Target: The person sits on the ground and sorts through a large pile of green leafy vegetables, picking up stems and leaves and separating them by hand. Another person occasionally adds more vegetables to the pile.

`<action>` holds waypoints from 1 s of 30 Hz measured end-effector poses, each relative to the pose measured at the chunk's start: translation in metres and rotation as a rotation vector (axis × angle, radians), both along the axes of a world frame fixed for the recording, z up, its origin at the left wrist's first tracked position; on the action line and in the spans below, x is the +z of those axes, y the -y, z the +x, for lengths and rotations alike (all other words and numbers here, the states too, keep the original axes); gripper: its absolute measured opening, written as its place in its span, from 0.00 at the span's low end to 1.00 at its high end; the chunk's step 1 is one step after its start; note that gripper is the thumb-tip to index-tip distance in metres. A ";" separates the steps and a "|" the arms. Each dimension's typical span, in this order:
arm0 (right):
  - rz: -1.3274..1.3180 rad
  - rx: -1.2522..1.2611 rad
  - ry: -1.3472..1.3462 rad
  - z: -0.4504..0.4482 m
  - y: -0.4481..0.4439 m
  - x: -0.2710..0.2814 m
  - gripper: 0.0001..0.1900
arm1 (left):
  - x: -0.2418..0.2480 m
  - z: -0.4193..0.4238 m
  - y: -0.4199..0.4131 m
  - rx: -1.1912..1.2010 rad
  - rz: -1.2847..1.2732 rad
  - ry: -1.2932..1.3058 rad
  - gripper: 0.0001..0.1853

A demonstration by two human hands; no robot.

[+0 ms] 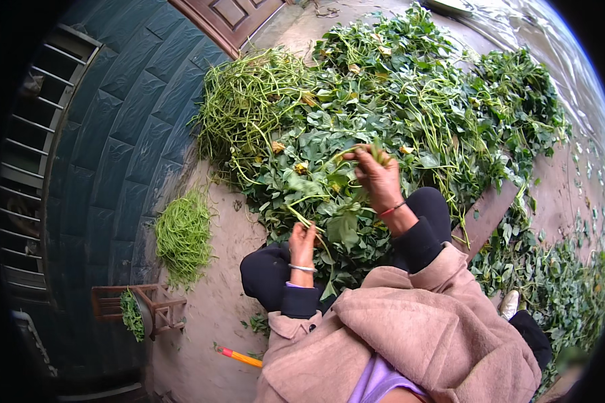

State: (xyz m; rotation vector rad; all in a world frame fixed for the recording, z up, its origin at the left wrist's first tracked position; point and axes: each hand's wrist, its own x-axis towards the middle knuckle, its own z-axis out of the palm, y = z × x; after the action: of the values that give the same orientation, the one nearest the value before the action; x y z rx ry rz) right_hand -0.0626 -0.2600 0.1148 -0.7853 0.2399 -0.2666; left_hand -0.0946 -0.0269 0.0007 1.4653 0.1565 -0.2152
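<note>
My left hand (302,245), with a bangle at the wrist, pinches thin green vine stems near my left knee. Higher and to the right, my right hand (380,176), with a red band at the wrist, grips a bunch of green stems (378,152). A blurred leaf (305,185) shows between the hands, and larger leaves hang below them. Beneath both hands spreads a big heap of leafy green vines (327,121) with a few yellowed leaves. My fingertips are partly hidden by the stems.
A pile of stripped stems (184,237) lies by the tiled wall (131,166). Tangled stems (252,101) lie at the heap's upper left. A small wooden chair (166,305) holds greens (131,315). A yellow-orange handle (244,358) and a board (489,216) are nearby.
</note>
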 end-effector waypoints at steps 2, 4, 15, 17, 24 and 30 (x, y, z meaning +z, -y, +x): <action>-0.156 0.196 0.125 -0.002 -0.036 0.028 0.08 | -0.037 0.000 -0.009 0.019 -0.211 -0.025 0.08; -0.508 0.509 0.407 -0.017 -0.082 0.038 0.14 | -0.046 -0.004 -0.008 -0.007 -0.185 0.007 0.08; -0.650 0.204 0.085 -0.013 -0.019 -0.004 0.11 | 0.019 -0.011 -0.005 0.034 -0.028 0.140 0.09; -0.745 0.236 -0.050 -0.014 0.008 -0.015 0.10 | 0.032 -0.010 -0.002 0.007 -0.094 0.135 0.09; -0.786 0.494 0.025 -0.033 -0.028 -0.058 0.10 | 0.056 -0.013 0.025 -0.139 -0.064 0.233 0.16; -0.803 0.487 0.118 -0.039 -0.041 -0.055 0.13 | 0.055 -0.011 0.022 -0.129 0.294 0.364 0.16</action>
State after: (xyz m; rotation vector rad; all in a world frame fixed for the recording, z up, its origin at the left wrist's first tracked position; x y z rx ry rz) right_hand -0.1020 -0.2190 0.0603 -1.5819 -0.1949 0.0701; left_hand -0.1056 -0.0484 0.0558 1.7828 -0.2105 -0.0267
